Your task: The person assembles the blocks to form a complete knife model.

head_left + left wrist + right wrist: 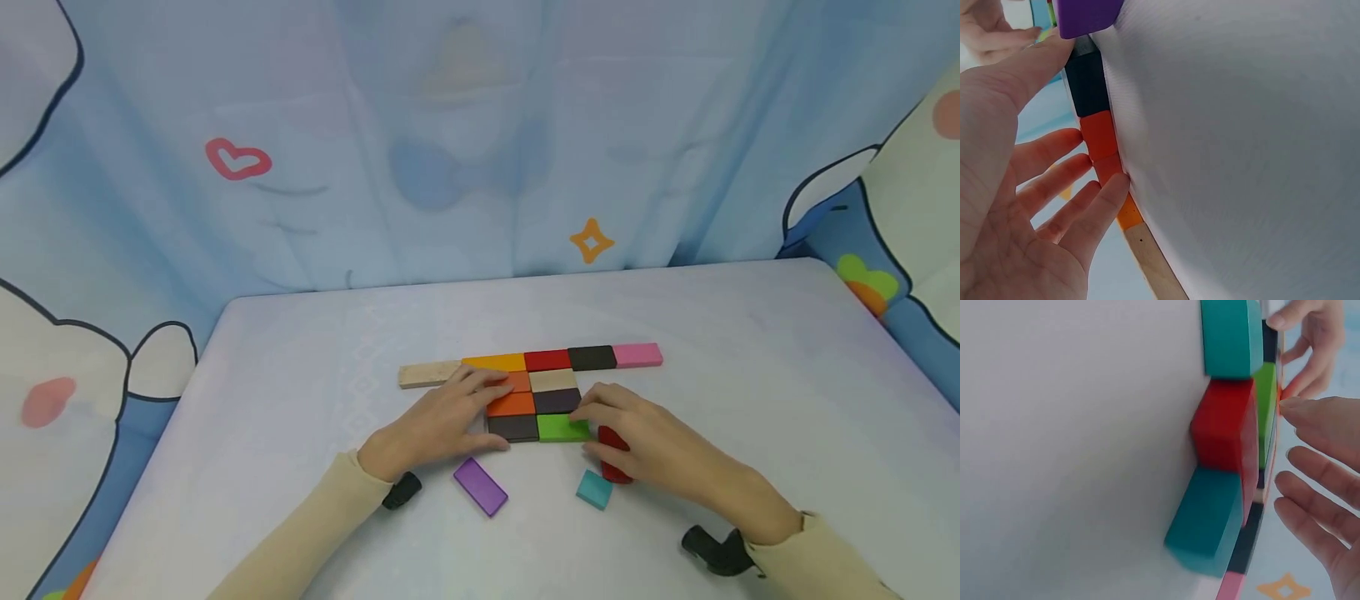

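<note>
Flat coloured wooden blocks lie edge to edge on the table. Beneath a long top row sit shorter rows, ending in a black block (513, 428) and a green block (562, 428). My left hand (438, 421) rests along their left side, fingers spread and touching the orange blocks (512, 405), thumb by the black one. My right hand (652, 437) hovers at the green block's right end, fingers loosely extended and gripping nothing in the right wrist view. Under it lies a loose red block (615, 473), between a teal block (595, 490) and another teal block (1207, 519), hidden from the head view.
A purple block (481, 487) lies loose in front of the left hand. The top row runs from a plain wood block (427, 375) to a pink block (637, 355). Behind the white table (300, 333) hangs a blue printed curtain (315, 225).
</note>
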{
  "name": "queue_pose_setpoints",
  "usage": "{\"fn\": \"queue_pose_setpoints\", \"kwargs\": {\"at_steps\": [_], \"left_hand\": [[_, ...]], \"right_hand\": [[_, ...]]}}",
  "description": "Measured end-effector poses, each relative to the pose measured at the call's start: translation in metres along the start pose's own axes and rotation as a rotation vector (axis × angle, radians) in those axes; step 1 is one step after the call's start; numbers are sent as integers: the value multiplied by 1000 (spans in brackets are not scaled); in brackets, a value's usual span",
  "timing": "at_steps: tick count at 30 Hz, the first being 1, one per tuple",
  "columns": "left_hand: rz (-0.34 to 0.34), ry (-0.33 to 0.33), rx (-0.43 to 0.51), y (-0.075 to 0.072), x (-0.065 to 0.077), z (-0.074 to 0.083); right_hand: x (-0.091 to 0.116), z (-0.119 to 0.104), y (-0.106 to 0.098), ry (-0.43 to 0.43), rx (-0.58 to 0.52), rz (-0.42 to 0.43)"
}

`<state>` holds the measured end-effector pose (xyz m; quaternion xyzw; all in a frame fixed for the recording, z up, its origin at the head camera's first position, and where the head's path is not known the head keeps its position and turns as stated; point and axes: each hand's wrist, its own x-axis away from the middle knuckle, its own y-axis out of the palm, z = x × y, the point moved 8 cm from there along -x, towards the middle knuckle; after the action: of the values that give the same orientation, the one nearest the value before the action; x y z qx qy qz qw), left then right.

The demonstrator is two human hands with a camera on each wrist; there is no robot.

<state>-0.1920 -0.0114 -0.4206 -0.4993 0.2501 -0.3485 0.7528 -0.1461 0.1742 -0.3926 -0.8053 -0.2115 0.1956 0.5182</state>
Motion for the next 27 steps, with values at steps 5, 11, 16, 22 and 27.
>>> {"fn": "queue_pose_setpoints", "kwargs": {"at_steps": [5, 11, 16, 22, 27], "left_hand": [[0, 7, 1, 3, -2, 0], [-27, 2, -90, 3, -6, 7], [-71, -12, -226, 6, -18, 23], [-76, -76, -342, 11, -33, 35], [-68, -35, -377, 13, -42, 44]], "right_hand": [[9, 7, -5, 3, 8, 7], [21, 19, -6, 12, 16, -17], [31, 25, -2, 31, 16, -71], [37, 26, -2, 13, 2, -83], [38, 26, -3, -1, -11, -87]]}}
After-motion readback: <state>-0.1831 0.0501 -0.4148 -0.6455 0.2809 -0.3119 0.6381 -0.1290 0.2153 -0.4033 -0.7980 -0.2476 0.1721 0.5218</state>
